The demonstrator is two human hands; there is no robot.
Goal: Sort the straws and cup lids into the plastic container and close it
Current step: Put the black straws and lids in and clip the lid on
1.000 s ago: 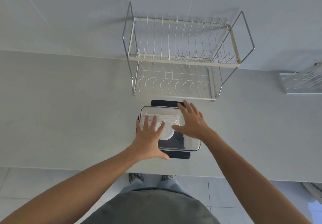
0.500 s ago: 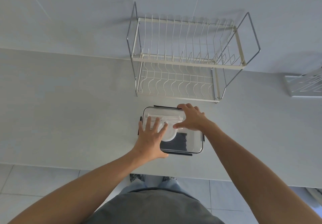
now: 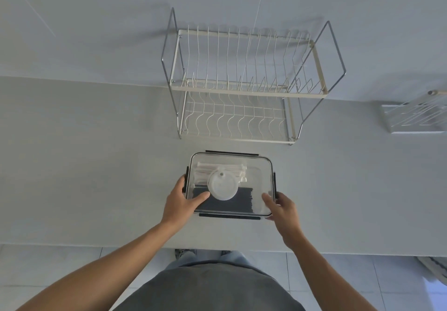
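Note:
A clear plastic container [image 3: 262, 173] with its transparent lid on top sits on the pale counter in front of me. Through the lid I see white straws [image 3: 219, 167], a round white cup lid [image 3: 222, 186] and dark straws [image 3: 242, 202]. Black latch flaps [image 3: 229, 217] line its four sides. My left hand [image 3: 181, 202] grips the container's near-left corner, thumb on the lid and fingers at the left side. My right hand [image 3: 281, 208] holds the near-right corner, thumb on the lid.
A two-tier wire dish rack [image 3: 244, 88] stands just behind the container against the wall. A second white rack [image 3: 416, 117] sits at the far right. The counter's front edge [image 3: 96, 245] runs below my hands, with tiled floor beyond.
Both hands slid from lying flat on top of the lid to its near corners. The lid now lies level on the container, with the black base no longer sticking out.

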